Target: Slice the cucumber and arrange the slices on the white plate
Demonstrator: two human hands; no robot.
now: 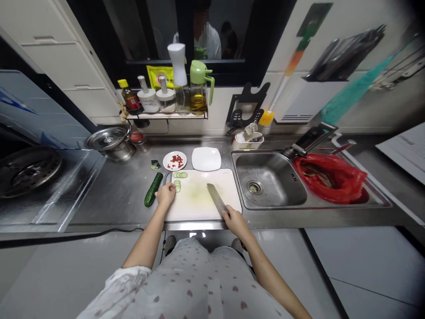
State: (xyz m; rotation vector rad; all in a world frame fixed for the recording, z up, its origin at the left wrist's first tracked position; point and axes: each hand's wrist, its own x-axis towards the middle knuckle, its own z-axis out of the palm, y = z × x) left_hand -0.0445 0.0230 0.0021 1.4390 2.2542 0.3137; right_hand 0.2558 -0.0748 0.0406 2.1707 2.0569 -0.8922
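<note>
Right hand [234,219] grip wrapped on knife [215,198] handle, blade over cutting board [202,204]. Left hand [166,193] grip curled at board's 9 o'clock beside cucumber slices [177,186]; pinching, cannot tell. Slices likely wet, slippery, thin: take by edges. Whole cucumber [153,189] on counter [113,195].

One head-worn camera, facing forward and steeply down onto the counter [116,197]. Close range: cutting board [199,201] at centre frame, wide lens bowing edges.

free: cutting board [199,199] middle | obstacles: cucumber [153,189] left, plates [206,158] behind, sink [279,186] right
</note>
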